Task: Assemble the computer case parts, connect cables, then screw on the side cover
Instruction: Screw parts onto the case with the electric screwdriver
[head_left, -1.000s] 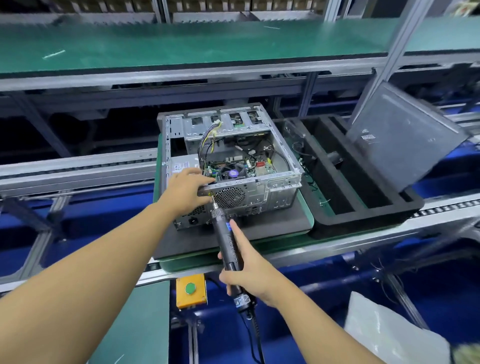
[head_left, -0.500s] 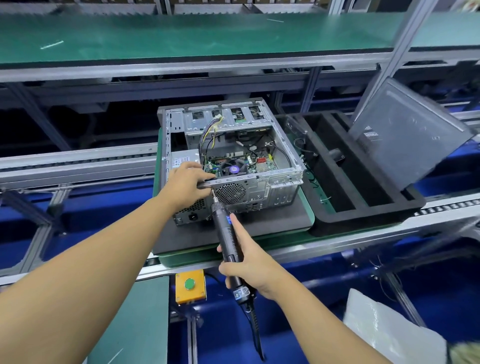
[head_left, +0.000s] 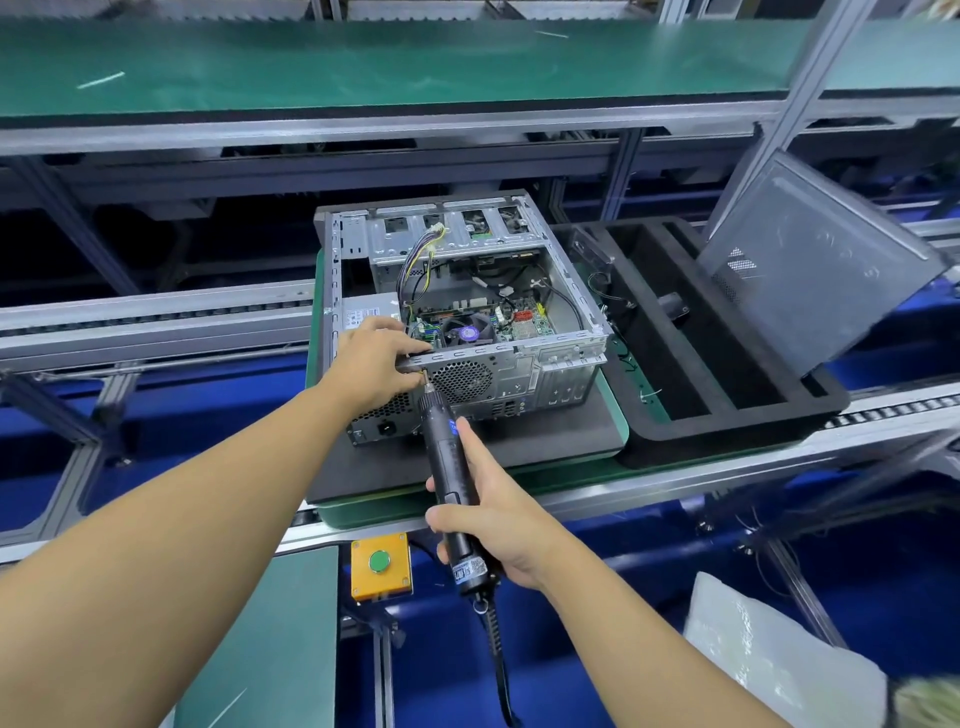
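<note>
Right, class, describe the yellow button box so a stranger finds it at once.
Start at the open computer case on the conveyor. Below it, left of the right hand gripping the screwdriver, sits the yellow box. Only it is yellow, with a green button.

- No wording can be read anywhere in view.
- White label (head_left: 469, 564) at the screwdriver's (head_left: 447, 457) lower end: print too small to read.
- White sticker (head_left: 363, 315) on the power supply (head_left: 374, 421): text blurred.

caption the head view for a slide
Left hand grips open computer case; right hand holds electric screwdriver at its rear panel.
</note>
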